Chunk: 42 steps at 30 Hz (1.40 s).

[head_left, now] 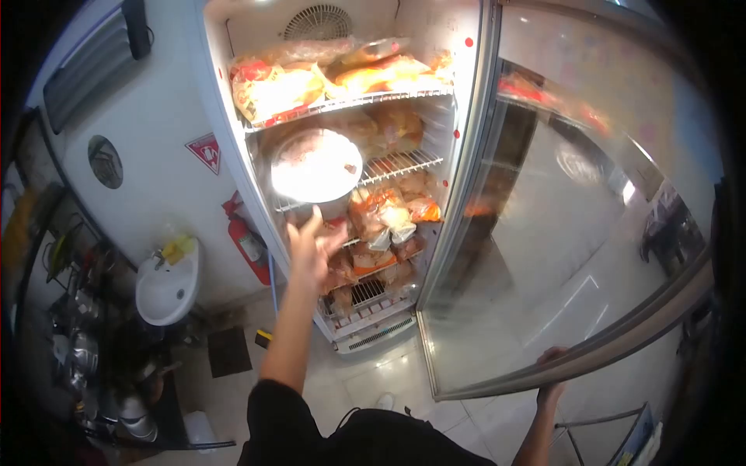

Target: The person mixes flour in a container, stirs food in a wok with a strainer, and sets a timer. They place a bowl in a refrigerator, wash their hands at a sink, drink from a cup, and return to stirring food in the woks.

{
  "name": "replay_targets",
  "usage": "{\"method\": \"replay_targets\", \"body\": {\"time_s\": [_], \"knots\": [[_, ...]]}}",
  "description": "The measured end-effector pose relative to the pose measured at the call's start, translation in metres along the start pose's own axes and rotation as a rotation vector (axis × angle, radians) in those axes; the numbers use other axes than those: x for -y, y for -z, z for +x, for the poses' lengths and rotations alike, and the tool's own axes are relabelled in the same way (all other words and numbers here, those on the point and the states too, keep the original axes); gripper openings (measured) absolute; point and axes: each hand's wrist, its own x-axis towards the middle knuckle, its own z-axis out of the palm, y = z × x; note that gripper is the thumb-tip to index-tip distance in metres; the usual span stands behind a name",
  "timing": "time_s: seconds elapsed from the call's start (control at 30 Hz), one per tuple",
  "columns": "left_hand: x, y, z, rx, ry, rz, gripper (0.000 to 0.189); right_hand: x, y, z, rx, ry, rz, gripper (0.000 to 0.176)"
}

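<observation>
A tall fridge stands open, its wire shelves (396,164) packed with several bagged foods (273,87). A big round metal pot with a lid (315,167) sits on the second shelf. My left hand (313,243) is raised, fingers spread, just under the pot's base and holds nothing. My right hand (551,378) grips the lower edge of the glass fridge door (544,225), which is swung wide to the right.
A white wash basin (166,289) hangs on the wall at left, with a red fire extinguisher (247,242) beside the fridge. Metal pots and utensils (85,342) crowd the lower left. A dark floor mat (229,351) lies near the fridge foot.
</observation>
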Motion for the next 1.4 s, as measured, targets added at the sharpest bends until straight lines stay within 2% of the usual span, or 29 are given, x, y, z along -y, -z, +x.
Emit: {"method": "replay_targets", "body": {"time_s": [0.03,0.07,0.13,0.23,0.3,0.33,0.4,0.43,0.53,0.57,0.6,0.63,0.67,0.7,0.73,0.77,0.8,0.83,0.87,0.9,0.93,0.97,1.0,1.03,1.07,1.13,1.23,1.33,1.4], "knots": [[0.027,0.021,-0.004,0.107,-0.142,0.071,0.081,-0.002,-0.001,0.004,-0.016,-0.016,0.091,0.037],[0.051,0.034,-0.006,0.048,-0.129,0.127,0.08,-0.004,0.0,0.003,0.135,0.084,0.268,0.036],[0.079,0.052,-0.019,-0.01,0.023,0.052,0.071,-0.028,0.016,-0.004,0.107,0.07,0.263,0.037],[0.081,0.04,-0.028,0.139,-0.046,0.105,0.063,-0.052,0.008,-0.002,0.085,0.168,0.435,0.039],[0.075,0.02,-0.029,0.093,-0.28,0.288,0.048,-0.069,0.009,-0.005,0.088,0.136,0.803,0.04],[0.067,0.011,-0.028,0.034,-0.589,0.576,0.047,-0.071,0.004,-0.006,0.096,0.062,1.09,0.04],[0.043,-0.006,-0.018,-0.03,-1.118,1.069,0.047,-0.048,-0.011,-0.015,0.111,0.231,0.414,0.04],[0.028,-0.014,-0.01,-0.034,-1.331,1.277,0.049,-0.043,-0.016,-0.019,0.112,0.225,0.312,0.04],[-0.019,-0.058,0.041,0.131,-1.431,1.669,0.062,-0.037,-0.025,-0.023,0.035,0.249,0.152,0.039],[-0.021,-0.064,0.062,0.144,-1.471,1.774,0.065,-0.044,-0.023,-0.025,0.002,0.323,-0.063,0.039],[-0.023,-0.07,0.087,0.145,-1.402,1.887,0.072,-0.047,-0.023,-0.027,-0.044,0.397,-0.275,0.038],[-0.02,-0.074,0.106,0.289,-1.095,1.704,0.071,-0.042,-0.026,-0.03,-0.03,0.356,-0.198,0.038],[-0.023,-0.088,0.102,0.379,-0.717,2.126,0.069,-0.032,-0.031,-0.033,-0.019,0.314,-0.121,0.038],[-0.018,-0.088,0.109,0.343,-0.825,2.168,0.058,-0.037,-0.033,-0.034,-0.096,0.612,-0.483,0.04],[-0.014,-0.097,0.12,0.42,-0.704,2.301,0.058,-0.032,-0.035,-0.037,0.03,0.281,-0.156,0.051],[-0.008,-0.099,0.115,0.34,-0.851,2.244,0.035,-0.039,-0.042,-0.033,0.103,0.316,-0.064,0.047],[-0.002,-0.101,0.114,0.311,-0.853,2.232,0.035,-0.055,-0.042,-0.034,0.113,0.43,-0.149,0.041],[0.003,-0.101,0.11,0.331,-0.935,2.079,0.037,-0.023,-0.054,-0.034,0.159,0.482,-0.197,0.035],[0.014,-0.084,0.108,0.304,-1.411,1.997,0.04,-0.007,-0.071,-0.044,0.094,0.361,0.013,0.034],[0.015,-0.094,0.051,0.261,-1.684,1.837,0.04,-0.029,-0.071,-0.041,0.223,0.453,-0.001,0.033],[0.022,-0.105,0.003,0.277,-1.874,1.601,0.04,-0.019,-0.081,-0.05,0.285,0.125,0.107,0.031],[0.038,-0.114,-0.038,0.338,-1.941,1.41,0.041,-0.033,-0.079,-0.051,0.422,0.299,-0.242,0.039],[0.057,-0.118,-0.073,0.407,-1.948,1.269,0.041,-0.016,-0.092,-0.054,0.333,0.556,-0.149,0.028],[0.082,-0.117,-0.106,0.487,-1.918,1.151,0.041,-0.011,-0.097,-0.057,0.519,0.343,-0.233,0.032],[0.112,-0.115,-0.131,0.583,-1.844,1.085,0.042,-0.014,-0.106,-0.054,0.607,0.395,-0.204,0.034],[0.181,-0.102,-0.173,0.796,-1.635,1.048,0.042,0.044,-0.092,-0.064,0.718,0.712,-0.608,0.035],[0.28,-0.072,-0.211,1.123,-1.241,1.134,0.043,0.054,-0.07,-0.066,0.915,0.365,-0.509,0.038],[0.356,-0.041,-0.222,1.336,-0.828,1.265,0.044,-0.017,-0.025,-0.042,0.872,0.472,-0.612,0.035],[0.398,-0.022,-0.219,1.428,-0.575,1.36,0.045,-0.055,0.002,-0.011,1.162,0.358,-0.892,0.032]]}}
